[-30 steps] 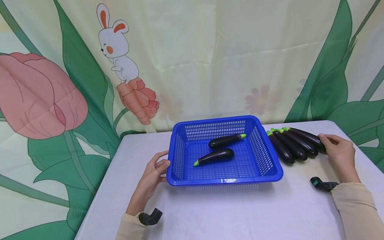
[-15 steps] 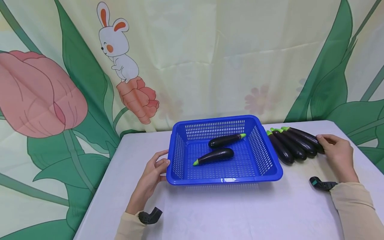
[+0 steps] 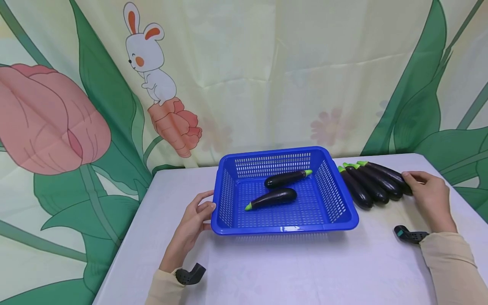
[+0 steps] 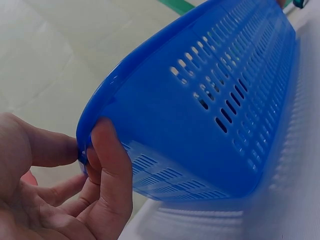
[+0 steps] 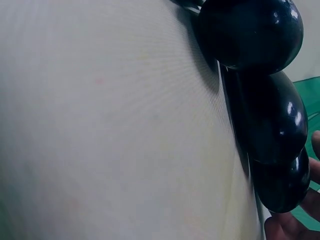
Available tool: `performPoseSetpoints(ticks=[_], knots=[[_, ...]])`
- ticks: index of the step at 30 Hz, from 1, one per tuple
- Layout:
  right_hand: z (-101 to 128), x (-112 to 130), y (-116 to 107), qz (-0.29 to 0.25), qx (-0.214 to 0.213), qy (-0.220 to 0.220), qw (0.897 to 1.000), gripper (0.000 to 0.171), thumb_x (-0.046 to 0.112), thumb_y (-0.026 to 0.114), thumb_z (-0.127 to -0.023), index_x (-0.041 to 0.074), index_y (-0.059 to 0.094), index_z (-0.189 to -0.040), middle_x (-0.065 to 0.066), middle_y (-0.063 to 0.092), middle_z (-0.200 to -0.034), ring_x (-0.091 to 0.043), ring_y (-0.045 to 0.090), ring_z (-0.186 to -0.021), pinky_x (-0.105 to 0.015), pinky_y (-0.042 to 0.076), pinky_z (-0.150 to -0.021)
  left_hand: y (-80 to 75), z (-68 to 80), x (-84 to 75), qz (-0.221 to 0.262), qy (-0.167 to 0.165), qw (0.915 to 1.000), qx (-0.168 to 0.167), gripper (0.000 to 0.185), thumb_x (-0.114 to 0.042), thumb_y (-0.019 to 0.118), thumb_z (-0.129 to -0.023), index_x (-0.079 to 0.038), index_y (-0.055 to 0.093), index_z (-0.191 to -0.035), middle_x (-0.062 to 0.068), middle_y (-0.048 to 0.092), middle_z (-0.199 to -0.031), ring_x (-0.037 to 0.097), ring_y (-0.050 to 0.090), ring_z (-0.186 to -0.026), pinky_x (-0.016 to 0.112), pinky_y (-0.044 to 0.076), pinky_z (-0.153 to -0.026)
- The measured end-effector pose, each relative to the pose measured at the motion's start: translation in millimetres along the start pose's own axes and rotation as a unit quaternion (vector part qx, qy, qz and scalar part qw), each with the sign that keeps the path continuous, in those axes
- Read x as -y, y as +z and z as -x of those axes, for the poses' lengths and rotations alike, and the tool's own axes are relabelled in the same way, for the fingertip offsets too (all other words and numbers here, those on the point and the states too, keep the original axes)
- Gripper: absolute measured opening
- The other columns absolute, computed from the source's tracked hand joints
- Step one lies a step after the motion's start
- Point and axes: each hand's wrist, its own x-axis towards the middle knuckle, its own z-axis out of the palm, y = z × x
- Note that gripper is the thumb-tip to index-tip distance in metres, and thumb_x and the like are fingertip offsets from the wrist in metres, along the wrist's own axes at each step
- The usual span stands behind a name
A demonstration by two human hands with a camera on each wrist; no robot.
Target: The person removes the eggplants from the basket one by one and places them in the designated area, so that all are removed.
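Observation:
My left hand [image 3: 192,220] grips the left end of a blue plastic basket [image 3: 284,231]. In the left wrist view, its thumb and fingers [image 4: 112,175] pinch the basket's rim [image 4: 107,90]. Inside the basket lie two dark eggplants, one farther back [image 3: 286,179] and one nearer [image 3: 274,198]. To the right of the basket, several eggplants lie side by side with green stem ends toward the back. My right hand [image 3: 432,197] holds the blunt end of the rightmost eggplant [image 3: 385,173]. Its fingertips [image 5: 312,202] show at the right edge of the right wrist view, around that rounded end.
The basket and eggplants stand on a table with a white cloth [image 3: 274,271]. Behind the table hangs a curtain [image 3: 236,63] printed with a rabbit, leaves and flowers. The other loose eggplants [image 3: 358,188] lie between the basket and my right hand.

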Motion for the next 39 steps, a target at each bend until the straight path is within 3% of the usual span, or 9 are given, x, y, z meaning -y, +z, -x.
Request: performPoseSetpoints(ticks=[3, 6, 10, 13, 19, 30, 33, 36, 39], knots=[[-1, 0, 0, 0.012, 0.003, 0.006, 1.000, 0.066, 0.051, 0.049, -0.106, -0.005, 0.061, -0.139, 0.009, 0.071, -0.102, 0.002, 0.044, -0.090, -0.023, 0.035, -0.072, -0.1, -0.2, 0.4, -0.003, 0.000, 1.0000, -0.001, 0.049, -0.018, 0.059, -0.106, -0.019, 0.044, -0.153, 0.006, 0.071, -0.109, 0.018, 0.072, -0.087, 0.032, 0.063, -0.072], [-1, 1, -1, 0.019, 0.006, 0.010, 1.000, 0.066, 0.049, 0.046, -0.107, -0.007, 0.058, -0.141, -0.031, 0.060, -0.134, -0.025, 0.054, -0.104, -0.023, 0.033, -0.074, 0.0, -0.4, 0.5, -0.003, 0.000, 1.0000, -0.003, 0.049, -0.018, 0.059, -0.106, -0.019, 0.044, -0.153, 0.006, 0.071, -0.109, 0.018, 0.072, -0.087, 0.032, 0.063, -0.072], [-1, 3, -3, 0.018, 0.011, 0.018, 1.000, 0.066, 0.047, 0.043, -0.109, -0.008, 0.054, -0.144, -0.036, 0.055, -0.141, -0.050, 0.046, -0.129, -0.034, 0.038, -0.083, 0.2, -0.3, 0.3, -0.002, 0.000, 1.0000, -0.004, 0.050, -0.019, 0.060, -0.106, -0.019, 0.044, -0.153, 0.006, 0.071, -0.108, 0.019, 0.072, -0.088, 0.032, 0.063, -0.073], [0, 4, -4, 0.018, 0.011, 0.024, 1.000, 0.066, 0.047, 0.042, -0.109, -0.008, 0.053, -0.145, -0.036, 0.054, -0.142, -0.053, 0.043, -0.135, -0.040, 0.037, -0.087, 0.2, -0.6, 0.2, -0.001, -0.001, 1.0000, -0.003, 0.050, -0.019, 0.060, -0.106, -0.020, 0.044, -0.153, 0.006, 0.071, -0.108, 0.019, 0.073, -0.088, 0.032, 0.063, -0.073], [1, 6, -7, 0.028, -0.003, 0.021, 0.999, 0.063, 0.045, 0.045, -0.108, -0.008, 0.056, -0.142, -0.036, 0.054, -0.142, -0.050, 0.048, -0.128, -0.024, 0.030, -0.076, -0.1, -0.9, 0.5, 0.000, -0.002, 1.0000, 0.000, 0.050, -0.020, 0.060, -0.106, -0.020, 0.044, -0.153, 0.006, 0.071, -0.108, 0.019, 0.073, -0.088, 0.032, 0.063, -0.073], [4, 23, -12, 0.025, -0.001, 0.023, 0.999, 0.065, 0.047, 0.045, -0.108, -0.004, 0.053, -0.147, -0.032, 0.054, -0.144, -0.045, 0.052, -0.118, -0.024, 0.034, -0.073, -1.2, -0.8, 0.6, 0.002, -0.003, 1.0000, 0.003, 0.050, -0.019, 0.060, -0.106, -0.020, 0.045, -0.153, 0.004, 0.070, -0.106, 0.019, 0.073, -0.086, 0.031, 0.063, -0.072], [5, 28, -13, 0.022, -0.004, 0.010, 1.000, 0.065, 0.050, 0.047, -0.107, 0.000, 0.054, -0.148, -0.013, 0.062, -0.129, -0.039, 0.051, -0.113, -0.019, 0.037, -0.067, -0.9, -1.3, 0.8, 0.004, -0.004, 1.0000, 0.003, 0.050, -0.020, 0.061, -0.105, -0.020, 0.045, -0.153, 0.004, 0.071, -0.107, 0.019, 0.073, -0.087, 0.032, 0.063, -0.072], [7, 34, -14, 0.011, -0.007, -0.011, 1.000, 0.065, 0.052, 0.050, -0.105, 0.004, 0.054, -0.149, 0.015, 0.055, -0.111, -0.039, 0.050, -0.117, -0.014, 0.039, -0.064, -0.6, -1.3, 1.0, 0.007, -0.005, 1.0000, 0.004, 0.051, -0.020, 0.062, -0.105, -0.020, 0.044, -0.153, 0.004, 0.071, -0.107, 0.019, 0.073, -0.087, 0.032, 0.063, -0.072], [10, 39, -13, -0.015, -0.009, -0.038, 0.999, 0.062, 0.051, 0.053, -0.105, 0.009, 0.054, -0.151, 0.033, 0.045, -0.104, -0.015, 0.054, -0.115, -0.008, 0.038, -0.068, -0.3, -1.1, 1.1, 0.007, -0.003, 1.0000, 0.003, 0.050, -0.020, 0.062, -0.105, -0.020, 0.045, -0.153, 0.004, 0.071, -0.107, 0.019, 0.073, -0.087, 0.032, 0.063, -0.072]])
